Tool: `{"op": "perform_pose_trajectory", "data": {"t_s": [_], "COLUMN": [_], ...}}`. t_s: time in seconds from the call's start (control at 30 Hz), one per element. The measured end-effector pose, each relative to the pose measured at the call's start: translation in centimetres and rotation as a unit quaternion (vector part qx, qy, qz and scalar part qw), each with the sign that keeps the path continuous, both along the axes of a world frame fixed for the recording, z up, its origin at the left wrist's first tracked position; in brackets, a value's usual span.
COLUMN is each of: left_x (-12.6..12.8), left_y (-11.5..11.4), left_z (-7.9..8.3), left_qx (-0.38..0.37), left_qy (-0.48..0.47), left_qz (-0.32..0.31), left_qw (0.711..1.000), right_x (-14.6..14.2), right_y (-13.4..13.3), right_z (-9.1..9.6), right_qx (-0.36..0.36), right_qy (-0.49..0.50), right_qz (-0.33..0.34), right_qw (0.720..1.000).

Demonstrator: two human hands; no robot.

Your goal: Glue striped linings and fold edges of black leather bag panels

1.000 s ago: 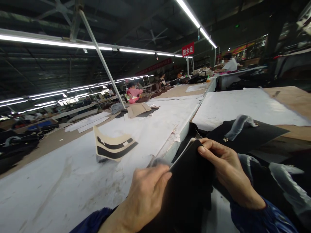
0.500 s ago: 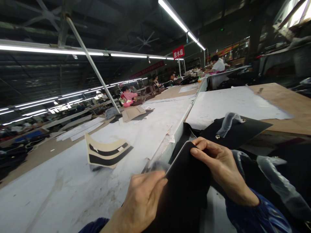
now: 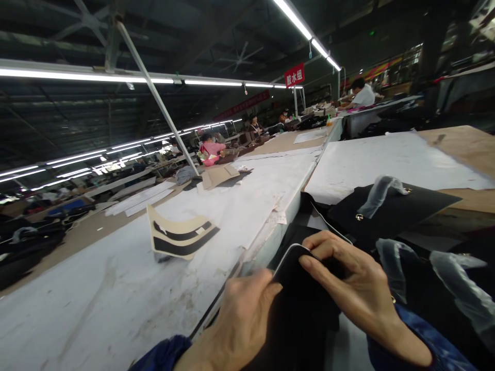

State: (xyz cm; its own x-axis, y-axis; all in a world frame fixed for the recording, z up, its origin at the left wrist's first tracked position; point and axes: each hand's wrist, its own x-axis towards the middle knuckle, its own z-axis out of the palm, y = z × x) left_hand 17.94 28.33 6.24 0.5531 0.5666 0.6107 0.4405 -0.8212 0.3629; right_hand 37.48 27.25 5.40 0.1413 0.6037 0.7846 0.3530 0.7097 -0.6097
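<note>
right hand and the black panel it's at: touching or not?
Touching. The head view shows it plainly: the fingers of the right hand pinch the black panel near its top, thumb against its face.

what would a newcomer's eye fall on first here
Probably the left hand and right hand, holding a pale-edged black sheet at bottom centre. Left of them, a curved cream piece with black stripes sits on the white table. Farther back, a red sign stands out against the dark hall.

Open tabletop (image 3: 96,288) left of hands (image 3: 243,309), straps (image 3: 458,286) right
</note>
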Motion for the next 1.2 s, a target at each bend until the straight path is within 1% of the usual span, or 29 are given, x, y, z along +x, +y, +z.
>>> {"op": "perform_pose_trajectory", "data": {"t_s": [0.1, 0.17, 0.33, 0.43, 0.5, 0.6, 0.67, 0.7, 0.77, 0.8, 0.83, 0.9, 0.93, 1.0, 1.03, 1.1, 1.17, 1.2], "left_x": [0.0, 0.0, -0.6, -0.9, -1.0, -0.8, -0.6, -0.5, -0.4, -0.4, -0.4, -0.6, -0.7, -0.9, -1.0, -1.1, -1.1, -1.0], "left_y": [0.0, 0.1, 0.6, 0.7, 0.6, 0.5, 0.5, 0.5, 0.6, 0.8, 0.9, 1.1, 1.2, 1.4, 1.4, 1.2, 1.1, 1.0], "left_z": [0.2, 0.2, 0.0, -0.1, -0.1, -0.1, 0.1, 0.2, 0.7, 1.0, 1.3, 1.9, 2.1, 2.5, 2.6, 2.6, 2.4, 2.2], "left_qx": [0.012, 0.005, -0.047, -0.074, -0.073, -0.081, -0.115, -0.141, -0.202, -0.233, -0.264, -0.316, -0.339, -0.381, -0.403, -0.447, -0.483, -0.495], "left_qy": [0.000, 0.002, 0.023, 0.039, 0.045, 0.065, 0.083, 0.091, 0.102, 0.102, 0.096, 0.063, 0.037, -0.024, -0.057, -0.118, -0.165, -0.179], "left_qz": [-0.031, -0.045, -0.045, -0.058, -0.071, -0.083, -0.084, -0.081, -0.072, -0.067, -0.066, -0.071, -0.073, -0.081, -0.088, -0.114, -0.156, -0.177], "left_qw": [0.999, 0.999, 0.998, 0.995, 0.994, 0.991, 0.986, 0.982, 0.971, 0.965, 0.958, 0.944, 0.937, 0.921, 0.909, 0.880, 0.845, 0.832], "right_x": [0.7, 0.9, 0.6, 0.7, 1.0, 1.3, 1.2, 1.1, 1.2, 1.4, 1.7, 2.7, 3.4, 4.4, 4.6, 4.5, 3.4, 2.6], "right_y": [0.5, 0.8, 0.9, 0.8, 0.8, 0.5, 0.3, 0.2, 0.3, 0.4, 0.6, 1.1, 1.5, 2.2, 2.6, 3.1, 3.3, 3.1], "right_z": [0.1, 0.0, -0.2, 0.1, 0.6, 1.2, 1.4, 1.4, 1.2, 1.1, 0.9, 0.7, 0.6, 0.5, 0.5, 0.4, 0.3, 0.3], "right_qx": [-0.096, -0.130, -0.149, -0.178, -0.195, -0.197, -0.194, -0.196, -0.210, -0.228, -0.250, -0.284, -0.289, -0.285, -0.284, -0.301, -0.303, -0.291], "right_qy": [0.044, 0.061, 0.093, 0.135, 0.106, -0.011, -0.058, -0.064, -0.055, -0.041, -0.020, 0.040, 0.074, 0.117, 0.114, 0.070, 0.002, -0.029], "right_qz": [0.079, 0.107, 0.097, 0.119, 0.132, 0.163, 0.165, 0.151, 0.130, 0.137, 0.156, 0.223, 0.248, 0.267, 0.273, 0.299, 0.348, 0.362], "right_qw": [0.991, 0.984, 0.980, 0.967, 0.966, 0.967, 0.965, 0.967, 0.968, 0.963, 0.955, 0.932, 0.922, 0.913, 0.912, 0.903, 0.887, 0.885]}}
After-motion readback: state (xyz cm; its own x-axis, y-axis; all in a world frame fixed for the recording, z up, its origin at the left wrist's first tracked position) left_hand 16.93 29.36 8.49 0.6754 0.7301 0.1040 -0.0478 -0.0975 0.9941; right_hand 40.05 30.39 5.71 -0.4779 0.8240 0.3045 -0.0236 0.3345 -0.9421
